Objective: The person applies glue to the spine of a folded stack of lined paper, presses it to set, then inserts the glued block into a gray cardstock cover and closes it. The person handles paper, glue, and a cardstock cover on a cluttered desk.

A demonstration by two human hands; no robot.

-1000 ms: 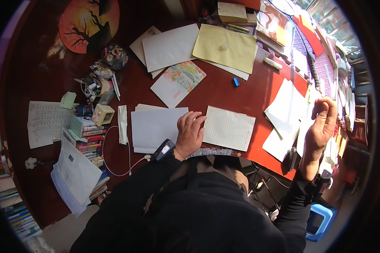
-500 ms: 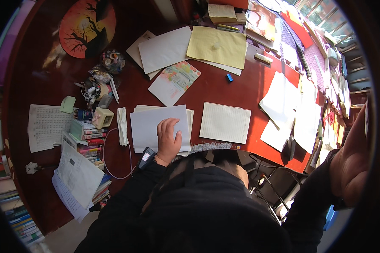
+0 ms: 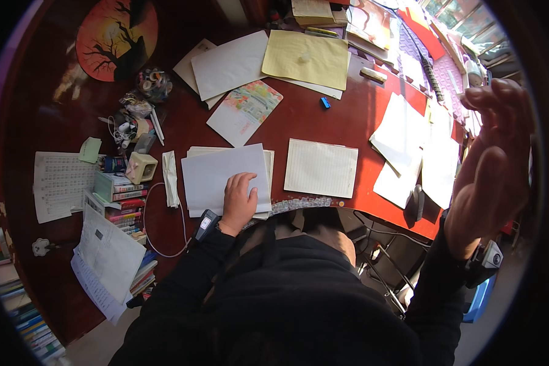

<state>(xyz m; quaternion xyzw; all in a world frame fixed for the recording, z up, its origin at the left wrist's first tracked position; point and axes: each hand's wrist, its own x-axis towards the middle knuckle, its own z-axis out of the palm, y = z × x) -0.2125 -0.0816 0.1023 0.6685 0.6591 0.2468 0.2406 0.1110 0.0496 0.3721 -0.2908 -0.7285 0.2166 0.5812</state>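
Observation:
My left hand [image 3: 239, 202] lies on the lower right of a stack of white paper [image 3: 216, 174], fingers loosely bent and nothing between them. Raised at the right, close to the camera, is my right hand [image 3: 488, 165], empty, with its fingers stretched out and thumb apart. A lined notepad [image 3: 321, 169] rests just right of the paper stack. Behind the stack is a notebook with a floral cover [image 3: 247, 111]. Several loose white sheets [image 3: 398, 131] lie nearest to my right hand, overlapping on the red table.
A small blue object [image 3: 325, 103] lies beyond the notepad. Yellow paper [image 3: 308, 60] covers other sheets at the back. Stacked books [image 3: 128, 196], a small cream clock-like box [image 3: 141, 168] and a cable [image 3: 158, 251] stand left. A round painted board [image 3: 117, 39] is at far left.
My right hand has come further into view from the right edge and now shows its stretched fingers. My left hand stays on the paper. The whole view has shifted slightly.

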